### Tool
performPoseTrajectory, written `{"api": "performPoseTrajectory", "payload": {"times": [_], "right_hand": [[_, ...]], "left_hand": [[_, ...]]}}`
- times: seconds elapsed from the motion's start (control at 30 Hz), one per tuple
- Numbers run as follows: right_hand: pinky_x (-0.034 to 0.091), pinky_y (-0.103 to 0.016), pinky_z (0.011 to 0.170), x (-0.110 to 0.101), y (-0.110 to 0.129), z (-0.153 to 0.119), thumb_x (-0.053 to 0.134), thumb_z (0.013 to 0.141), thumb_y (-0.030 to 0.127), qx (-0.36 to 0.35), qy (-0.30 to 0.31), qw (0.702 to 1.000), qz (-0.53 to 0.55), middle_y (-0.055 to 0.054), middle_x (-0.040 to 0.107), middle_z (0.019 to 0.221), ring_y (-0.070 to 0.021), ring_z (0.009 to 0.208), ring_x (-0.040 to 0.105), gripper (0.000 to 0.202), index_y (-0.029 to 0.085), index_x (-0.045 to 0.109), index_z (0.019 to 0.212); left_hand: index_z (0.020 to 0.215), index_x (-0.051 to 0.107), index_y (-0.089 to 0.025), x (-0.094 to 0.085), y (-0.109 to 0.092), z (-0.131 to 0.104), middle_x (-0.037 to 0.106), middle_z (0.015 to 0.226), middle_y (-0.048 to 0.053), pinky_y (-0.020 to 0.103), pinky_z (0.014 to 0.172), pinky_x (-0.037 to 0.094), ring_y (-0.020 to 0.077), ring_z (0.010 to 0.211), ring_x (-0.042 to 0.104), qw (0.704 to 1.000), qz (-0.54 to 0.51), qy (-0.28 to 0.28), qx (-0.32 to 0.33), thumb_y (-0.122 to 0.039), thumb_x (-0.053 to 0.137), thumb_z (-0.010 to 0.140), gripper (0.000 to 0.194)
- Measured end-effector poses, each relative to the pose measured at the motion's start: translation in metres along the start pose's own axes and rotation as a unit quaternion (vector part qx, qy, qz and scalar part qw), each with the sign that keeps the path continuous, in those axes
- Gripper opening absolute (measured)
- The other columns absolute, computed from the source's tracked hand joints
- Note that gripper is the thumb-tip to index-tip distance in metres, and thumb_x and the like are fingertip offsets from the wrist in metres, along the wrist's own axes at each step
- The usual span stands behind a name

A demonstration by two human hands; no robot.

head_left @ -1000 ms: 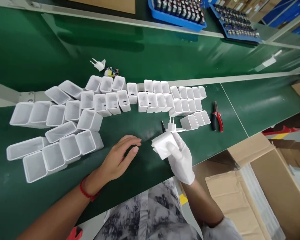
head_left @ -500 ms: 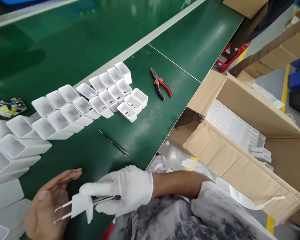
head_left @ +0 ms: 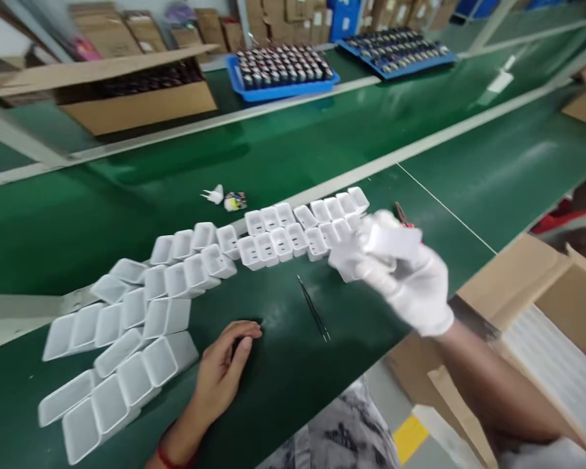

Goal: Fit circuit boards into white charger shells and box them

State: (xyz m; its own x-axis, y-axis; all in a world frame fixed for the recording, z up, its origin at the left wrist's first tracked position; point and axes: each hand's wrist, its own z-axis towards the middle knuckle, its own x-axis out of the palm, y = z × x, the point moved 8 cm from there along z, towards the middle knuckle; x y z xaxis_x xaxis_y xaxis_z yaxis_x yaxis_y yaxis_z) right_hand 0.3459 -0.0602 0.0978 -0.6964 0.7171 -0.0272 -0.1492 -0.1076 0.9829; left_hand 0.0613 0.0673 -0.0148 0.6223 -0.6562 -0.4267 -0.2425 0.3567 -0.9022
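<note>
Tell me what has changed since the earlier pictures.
The gloved right hand has swung away from the bare left hand, out to the right end of the white cases. It holds a white piece; blur hides whether it is the earlier plug. The tweezers, pliers and circuit board stayed put.

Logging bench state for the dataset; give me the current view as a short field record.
left hand: bare, empty as far as visible, at the green bench
right hand: white-gloved, holding a white plastic piece, blurred
tool between hands: slim dark tweezers
tool behind right hand: pliers, mostly hidden
cases: open-topped white plastic cases, clustered
behind cases: white two-pin plug beside small circuit board
</note>
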Motion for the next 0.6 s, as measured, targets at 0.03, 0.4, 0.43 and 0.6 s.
{"api": "performPoseTrajectory", "payload": {"times": [0.03, 0.4, 0.43, 0.6], "right_hand": [[0.054, -0.037, 0.089, -0.002, 0.006, 0.022, 0.084, 0.070, 0.026, -0.029, -0.025, 0.999, -0.033, -0.001, 0.071, 0.096, -0.0197, 0.088, 0.066, 0.030, 0.024, 0.074, 0.098], [0.051, -0.033, 0.084, 0.088, -0.075, 0.233, 0.068, 0.082, 0.034, 0.017, 0.053, 0.862, -0.504, -0.012, 0.075, 0.097, -0.0250, 0.092, 0.068, 0.039, 0.010, 0.073, 0.112], [0.051, -0.032, 0.083, 0.094, -0.084, 0.242, 0.067, 0.083, 0.033, 0.027, 0.065, 0.849, -0.524, -0.013, 0.075, 0.098, -0.0252, 0.092, 0.068, 0.038, 0.010, 0.073, 0.112], [0.051, -0.031, 0.078, 0.107, -0.102, 0.263, 0.062, 0.087, 0.039, 0.058, 0.108, 0.781, -0.613, -0.014, 0.075, 0.100, -0.0248, 0.092, 0.070, 0.041, 0.014, 0.070, 0.118]], "left_hand": [[0.102, 0.068, -0.020, 0.000, -0.001, 0.001, 0.073, 0.096, 0.007, 0.034, 0.086, 0.058, 0.0204, 0.097, 0.069, 1.000, 0.000, -0.002, 0.006, -0.033, 0.052, 0.100, 0.022], [0.101, 0.061, -0.023, 0.001, -0.009, 0.003, 0.067, 0.092, 0.005, 0.028, 0.079, 0.055, 0.0173, 0.089, 0.066, 0.999, -0.046, 0.017, 0.018, -0.022, 0.050, 0.099, 0.011], [0.101, 0.060, -0.023, 0.001, -0.009, 0.003, 0.067, 0.091, 0.005, 0.028, 0.079, 0.055, 0.0175, 0.088, 0.065, 0.999, -0.048, 0.014, 0.022, -0.021, 0.049, 0.099, 0.011], [0.102, 0.058, -0.023, 0.002, -0.006, 0.004, 0.066, 0.086, 0.005, 0.028, 0.077, 0.055, 0.0185, 0.086, 0.065, 0.996, -0.058, 0.002, 0.066, -0.015, 0.051, 0.095, 0.013]]}}
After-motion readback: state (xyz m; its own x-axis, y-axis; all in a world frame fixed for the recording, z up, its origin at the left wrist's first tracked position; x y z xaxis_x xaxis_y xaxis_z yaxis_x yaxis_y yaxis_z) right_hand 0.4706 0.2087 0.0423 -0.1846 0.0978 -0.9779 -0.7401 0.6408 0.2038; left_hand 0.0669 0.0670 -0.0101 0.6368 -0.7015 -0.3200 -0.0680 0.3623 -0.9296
